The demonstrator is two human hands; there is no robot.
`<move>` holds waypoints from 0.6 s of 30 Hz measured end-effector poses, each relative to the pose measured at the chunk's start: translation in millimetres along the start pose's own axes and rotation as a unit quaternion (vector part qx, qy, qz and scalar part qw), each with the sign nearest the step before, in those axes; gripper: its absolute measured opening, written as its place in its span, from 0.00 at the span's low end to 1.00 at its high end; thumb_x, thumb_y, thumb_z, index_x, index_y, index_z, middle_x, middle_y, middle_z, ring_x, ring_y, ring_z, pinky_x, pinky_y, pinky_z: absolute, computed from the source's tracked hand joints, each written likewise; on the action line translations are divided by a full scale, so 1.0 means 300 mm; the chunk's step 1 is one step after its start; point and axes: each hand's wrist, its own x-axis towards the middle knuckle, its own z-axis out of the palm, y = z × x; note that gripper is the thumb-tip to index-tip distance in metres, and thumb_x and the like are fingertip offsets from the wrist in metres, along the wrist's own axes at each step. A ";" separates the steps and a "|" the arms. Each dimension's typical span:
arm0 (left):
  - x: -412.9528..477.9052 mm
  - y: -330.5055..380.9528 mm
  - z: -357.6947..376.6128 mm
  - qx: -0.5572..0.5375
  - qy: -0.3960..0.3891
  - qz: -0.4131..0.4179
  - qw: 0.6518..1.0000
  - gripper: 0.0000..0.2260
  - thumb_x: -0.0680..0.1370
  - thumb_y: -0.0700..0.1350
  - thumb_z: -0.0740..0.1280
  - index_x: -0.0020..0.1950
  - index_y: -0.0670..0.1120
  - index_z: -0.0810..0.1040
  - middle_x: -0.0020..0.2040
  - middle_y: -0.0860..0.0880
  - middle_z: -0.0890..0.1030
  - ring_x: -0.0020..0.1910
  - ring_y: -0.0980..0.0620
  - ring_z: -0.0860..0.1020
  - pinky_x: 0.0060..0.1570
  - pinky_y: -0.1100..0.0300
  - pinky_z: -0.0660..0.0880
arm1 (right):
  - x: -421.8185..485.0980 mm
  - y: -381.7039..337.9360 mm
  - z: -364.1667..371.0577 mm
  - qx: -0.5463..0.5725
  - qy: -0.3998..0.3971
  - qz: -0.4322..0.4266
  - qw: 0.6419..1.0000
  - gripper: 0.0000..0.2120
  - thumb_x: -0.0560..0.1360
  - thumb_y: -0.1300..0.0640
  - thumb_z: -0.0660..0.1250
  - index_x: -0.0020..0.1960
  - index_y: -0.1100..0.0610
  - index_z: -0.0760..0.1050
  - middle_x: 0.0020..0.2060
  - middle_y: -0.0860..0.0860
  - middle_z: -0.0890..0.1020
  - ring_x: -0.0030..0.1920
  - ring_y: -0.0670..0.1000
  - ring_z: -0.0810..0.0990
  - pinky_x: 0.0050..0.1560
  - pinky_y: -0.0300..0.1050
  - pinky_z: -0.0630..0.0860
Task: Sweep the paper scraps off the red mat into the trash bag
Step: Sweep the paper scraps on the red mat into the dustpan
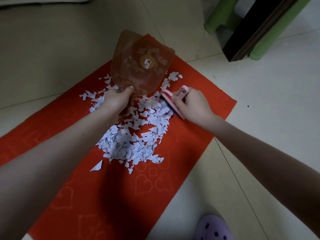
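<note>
Looking down on the red mat (103, 187), which lay skewed across the tiled floor (259, 104), most of the paper scraps (135, 137) were heaped in the middle of it. A looser scatter trailed toward the far end, and a couple of strays sat at the near side. The left grip (116, 101) was curled round the handle of a see-through brownish dustpan (140, 66), wide end pointing away. Pale bits showed through the plastic, but I couldn't tell if they were in it or under it. The pan and the left forearm hid part of the heap, fwiw. The right grip (192, 104) was wrapped round a pink brush (171, 101), bristles down in the scraps at the heap's right edge. Off the mat were a green stool (220, 16) and some dark furniture (259, 26) at the far right, well apart from the scraps. A purple clog (213, 227) sat near the mat's near right edge.
</note>
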 end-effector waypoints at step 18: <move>-0.041 0.014 0.006 0.001 -0.004 0.007 1.000 0.14 0.81 0.50 0.62 0.39 0.44 0.72 0.31 0.47 0.72 0.24 0.52 0.66 0.19 0.71 0.62 | -0.132 0.013 0.035 0.004 0.015 0.019 1.000 0.20 0.79 0.45 0.56 0.51 0.60 0.78 0.40 0.53 0.79 0.32 0.51 0.74 0.32 0.44 0.67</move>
